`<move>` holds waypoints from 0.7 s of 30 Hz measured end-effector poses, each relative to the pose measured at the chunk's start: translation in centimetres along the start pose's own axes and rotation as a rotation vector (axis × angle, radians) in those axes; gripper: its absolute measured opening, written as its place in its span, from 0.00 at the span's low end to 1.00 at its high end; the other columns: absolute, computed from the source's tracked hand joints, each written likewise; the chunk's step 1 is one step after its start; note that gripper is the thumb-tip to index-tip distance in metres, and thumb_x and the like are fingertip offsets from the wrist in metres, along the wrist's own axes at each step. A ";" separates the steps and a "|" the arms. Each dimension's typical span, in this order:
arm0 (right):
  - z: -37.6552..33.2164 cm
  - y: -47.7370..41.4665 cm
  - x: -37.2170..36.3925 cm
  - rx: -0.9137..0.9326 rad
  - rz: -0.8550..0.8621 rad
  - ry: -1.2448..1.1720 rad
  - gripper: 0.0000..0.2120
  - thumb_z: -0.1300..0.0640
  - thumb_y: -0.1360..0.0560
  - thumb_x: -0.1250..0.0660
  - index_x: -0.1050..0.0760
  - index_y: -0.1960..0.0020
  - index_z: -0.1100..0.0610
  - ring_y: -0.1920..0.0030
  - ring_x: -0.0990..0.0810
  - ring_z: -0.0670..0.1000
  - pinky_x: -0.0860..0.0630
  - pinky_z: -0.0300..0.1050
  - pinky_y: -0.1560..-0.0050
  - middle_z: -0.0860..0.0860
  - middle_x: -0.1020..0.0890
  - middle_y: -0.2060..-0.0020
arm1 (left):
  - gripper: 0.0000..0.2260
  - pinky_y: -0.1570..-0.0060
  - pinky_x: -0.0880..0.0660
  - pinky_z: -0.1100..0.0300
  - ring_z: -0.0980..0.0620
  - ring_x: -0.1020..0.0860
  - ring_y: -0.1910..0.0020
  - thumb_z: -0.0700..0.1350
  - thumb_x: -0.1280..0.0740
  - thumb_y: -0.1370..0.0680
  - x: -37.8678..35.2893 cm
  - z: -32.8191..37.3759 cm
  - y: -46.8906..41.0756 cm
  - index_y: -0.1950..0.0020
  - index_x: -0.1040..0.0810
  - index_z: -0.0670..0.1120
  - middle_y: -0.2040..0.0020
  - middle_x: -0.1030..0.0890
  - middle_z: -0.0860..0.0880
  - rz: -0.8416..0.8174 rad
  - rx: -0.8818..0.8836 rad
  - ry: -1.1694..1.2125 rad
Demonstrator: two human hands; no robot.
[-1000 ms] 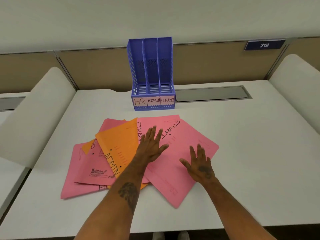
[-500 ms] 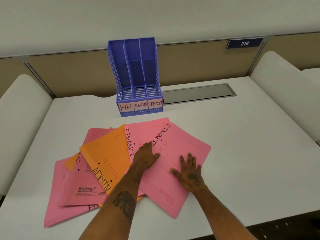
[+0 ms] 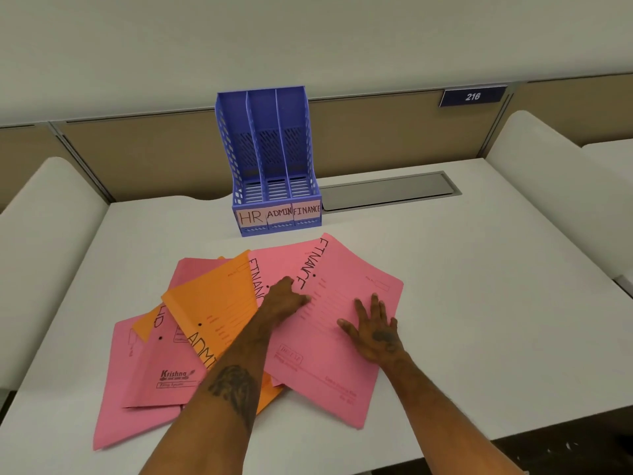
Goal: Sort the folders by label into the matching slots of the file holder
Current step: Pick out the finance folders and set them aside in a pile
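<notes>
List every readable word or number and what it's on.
"HR": left slot label
"ADMIN": middle slot label
"FINANCE": right slot label
"216": wall plate
"FINANCE": top pink folder
"FINAN", rest hidden: second pink folder
"ADMI", rest hidden: orange folder
"Krishna": lower pink folder
Small folder print: blurred.

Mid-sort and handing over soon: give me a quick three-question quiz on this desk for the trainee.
1. True or false: every slot of the holder already has a folder in it.
2. The holder's right slot is labelled: A) HR B) ADMIN C) FINANCE
3. Fill in: the right hand lies flat on a pink folder marked ____.
Key: 1 false; 2 C; 3 FINANCE.
</notes>
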State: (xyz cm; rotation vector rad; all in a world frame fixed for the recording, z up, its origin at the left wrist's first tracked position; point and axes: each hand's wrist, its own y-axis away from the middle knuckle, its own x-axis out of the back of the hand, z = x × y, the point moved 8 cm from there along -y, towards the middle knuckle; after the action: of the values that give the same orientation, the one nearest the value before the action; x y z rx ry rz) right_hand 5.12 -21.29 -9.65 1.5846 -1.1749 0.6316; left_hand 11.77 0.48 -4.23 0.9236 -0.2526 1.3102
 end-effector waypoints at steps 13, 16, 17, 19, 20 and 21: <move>0.3 0.0 10.6 -0.094 0.007 -1.163 0.41 0.38 0.28 0.30 0.41 0.23 0.54 0.38 0.21 0.59 0.25 0.61 0.37 0.56 0.24 0.33 | 0.07 0.57 0.19 0.48 0.45 0.15 0.56 0.43 0.36 0.19 6.6 1.4 2.9 0.44 0.21 0.46 0.49 0.14 0.43 0.070 -0.142 0.797; -1.2 -0.2 12.9 0.085 -0.079 -1.263 0.25 0.46 0.25 0.30 0.26 0.33 0.57 0.45 0.16 0.58 0.20 0.60 0.44 0.54 0.15 0.45 | 0.08 0.59 0.19 0.50 0.45 0.15 0.56 0.43 0.38 0.18 7.3 2.6 3.5 0.41 0.22 0.45 0.49 0.14 0.44 0.085 -0.153 0.883; -1.6 -0.4 13.8 0.129 -0.071 -1.299 0.22 0.50 0.24 0.30 0.25 0.34 0.58 0.46 0.16 0.58 0.19 0.58 0.47 0.55 0.15 0.45 | 0.08 0.57 0.19 0.49 0.45 0.15 0.54 0.43 0.38 0.18 7.3 3.0 3.7 0.41 0.23 0.45 0.49 0.14 0.45 0.092 -0.151 0.908; -2.0 -0.6 15.3 0.189 -0.051 -1.347 0.19 0.56 0.24 0.29 0.25 0.34 0.58 0.46 0.16 0.59 0.18 0.56 0.50 0.56 0.16 0.44 | 0.09 0.54 0.19 0.47 0.43 0.15 0.52 0.43 0.38 0.18 7.4 3.8 4.1 0.40 0.23 0.45 0.49 0.14 0.45 0.116 -0.147 0.946; -2.1 -0.7 15.8 0.207 -0.051 -1.359 0.19 0.58 0.24 0.29 0.25 0.35 0.58 0.47 0.16 0.60 0.18 0.56 0.50 0.57 0.16 0.44 | 0.09 0.53 0.19 0.46 0.43 0.15 0.52 0.43 0.38 0.18 7.4 4.3 4.2 0.39 0.24 0.44 0.48 0.14 0.45 0.128 -0.150 0.961; -2.1 -0.8 16.2 0.217 -0.053 -1.359 0.18 0.58 0.24 0.29 0.26 0.36 0.57 0.47 0.16 0.60 0.18 0.57 0.50 0.57 0.16 0.44 | 0.10 0.53 0.18 0.46 0.43 0.15 0.52 0.43 0.38 0.18 7.3 4.7 4.3 0.39 0.24 0.44 0.48 0.15 0.45 0.140 -0.154 0.972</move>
State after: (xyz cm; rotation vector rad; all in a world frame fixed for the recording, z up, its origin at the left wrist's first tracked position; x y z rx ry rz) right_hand 12.43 -25.43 4.36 2.2699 -2.0186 -0.5372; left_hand 11.57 2.27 5.35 0.0714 0.3426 1.6932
